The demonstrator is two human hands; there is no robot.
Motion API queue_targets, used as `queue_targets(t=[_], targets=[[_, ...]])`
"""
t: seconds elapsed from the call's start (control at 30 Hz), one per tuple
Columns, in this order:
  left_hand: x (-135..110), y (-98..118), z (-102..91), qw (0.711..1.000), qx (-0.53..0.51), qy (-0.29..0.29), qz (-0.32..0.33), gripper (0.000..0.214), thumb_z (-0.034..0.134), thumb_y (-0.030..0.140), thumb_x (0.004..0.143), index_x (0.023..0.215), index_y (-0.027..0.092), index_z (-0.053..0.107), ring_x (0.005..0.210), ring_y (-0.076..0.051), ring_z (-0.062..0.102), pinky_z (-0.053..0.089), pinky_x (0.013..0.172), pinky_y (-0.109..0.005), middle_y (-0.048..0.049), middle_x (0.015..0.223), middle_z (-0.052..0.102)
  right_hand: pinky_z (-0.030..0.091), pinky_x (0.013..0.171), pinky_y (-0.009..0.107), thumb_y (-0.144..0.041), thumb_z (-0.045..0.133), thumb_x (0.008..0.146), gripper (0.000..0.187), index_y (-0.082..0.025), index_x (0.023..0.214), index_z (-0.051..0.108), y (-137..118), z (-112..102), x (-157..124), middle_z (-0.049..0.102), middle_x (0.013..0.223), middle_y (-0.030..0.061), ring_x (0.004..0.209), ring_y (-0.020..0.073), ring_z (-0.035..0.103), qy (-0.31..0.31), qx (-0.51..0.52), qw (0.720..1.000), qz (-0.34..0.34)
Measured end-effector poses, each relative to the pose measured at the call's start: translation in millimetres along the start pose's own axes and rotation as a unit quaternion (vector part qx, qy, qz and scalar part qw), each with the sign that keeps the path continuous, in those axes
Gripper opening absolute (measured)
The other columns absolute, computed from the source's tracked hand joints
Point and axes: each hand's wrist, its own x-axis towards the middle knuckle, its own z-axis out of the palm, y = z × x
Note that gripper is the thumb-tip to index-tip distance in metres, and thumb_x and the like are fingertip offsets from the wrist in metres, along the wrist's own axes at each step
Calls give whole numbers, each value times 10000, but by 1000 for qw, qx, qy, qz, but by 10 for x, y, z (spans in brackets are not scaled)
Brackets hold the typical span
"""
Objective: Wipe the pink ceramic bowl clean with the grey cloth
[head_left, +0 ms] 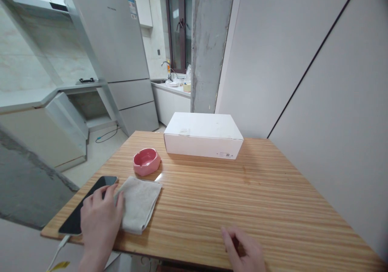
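My left hand (pixel 100 219) lies flat, fingers stretched out, across a black phone (pixel 79 215) and the left edge of a folded grey cloth (pixel 139 202) on the wooden table (pixel 242 199). My right hand (pixel 244 249) rests near the table's front edge, fingers curled loosely on the bare wood with nothing seen in them. A pink ashtray (pixel 146 161) stands just beyond the cloth. A closed white box (pixel 203 135) sits at the table's far side.
A white cable (pixel 59 248) hangs from the phone over the table's left edge. A grey wall runs close along the right side. A fridge (pixel 118 49), kitchen counter and sink stand beyond the table on the left.
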Motion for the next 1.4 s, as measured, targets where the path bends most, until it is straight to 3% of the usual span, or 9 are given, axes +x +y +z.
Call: queue_targets(t=[0.07, 0.1, 0.17, 0.23, 0.3, 0.37, 0.53, 1.4], targets=[[-112, 333, -19, 996, -78, 27, 43, 420, 386, 444, 910, 1033, 155, 664, 1011, -346, 572, 434, 927, -488, -153, 1032, 634, 423, 525, 237, -470, 476, 944, 390, -219, 654, 548, -35, 8, 133, 535, 559, -13, 510, 143, 533, -42, 28, 998, 46], [-184, 526, -18, 984, -164, 4, 67, 367, 421, 436, 911, 990, 176, 668, 966, -304, 592, 455, 906, -440, -124, 995, 644, 425, 527, 236, -483, 474, 941, 379, -218, 685, 559, -59, 25, 201, 550, 576, -11, 525, 147, 543, -62, 45, 995, 64], [-356, 926, -2, 937, -321, -113, 79, 293, 436, 405, 932, 926, 220, 662, 815, -224, 619, 490, 771, -340, -58, 884, 665, 426, 530, 238, -499, 474, 934, 366, -216, 718, 559, -99, 82, 316, 570, 598, -7, 544, 154, 551, -99, 77, 989, 84], [-537, 1285, 21, 873, -411, -252, 79, 282, 430, 390, 954, 950, 230, 661, 739, -187, 622, 476, 698, -286, -25, 796, 669, 418, 533, 242, -492, 475, 933, 356, -214, 727, 557, -108, 146, 381, 580, 615, -4, 555, 157, 548, -125, 94, 984, 88], [-691, 1547, 38, 823, -463, -318, 83, 281, 428, 379, 963, 920, 230, 663, 703, -168, 619, 452, 660, -258, -14, 764, 676, 407, 532, 246, -480, 468, 940, 351, -210, 741, 574, -80, 191, 389, 594, 631, -1, 557, 157, 541, -143, 99, 981, 88], [-789, 1694, 47, 795, -485, -353, 95, 283, 426, 365, 967, 890, 230, 664, 706, -162, 623, 434, 659, -249, -13, 768, 687, 415, 553, 250, -475, 463, 946, 350, -208, 762, 595, -33, 202, 358, 614, 657, 4, 577, 160, 554, -145, 107, 980, 89], [-832, 1732, 46, 801, -470, -360, 92, 255, 449, 353, 960, 860, 233, 650, 718, -163, 619, 403, 665, -249, -3, 763, 685, 462, 648, 258, -473, 473, 946, 340, -210, 784, 614, 19, 166, 274, 645, 720, 16, 679, 179, 612, -131, 148, 976, 90], [-864, 1679, 57, 796, -460, -371, 132, 241, 443, 306, 965, 886, 220, 653, 723, -142, 606, 383, 671, -228, 0, 790, 681, 412, 628, 275, -461, 446, 960, 345, -209, 794, 614, -10, 161, 271, 647, 739, 19, 678, 180, 584, -152, 127, 975, 104]])
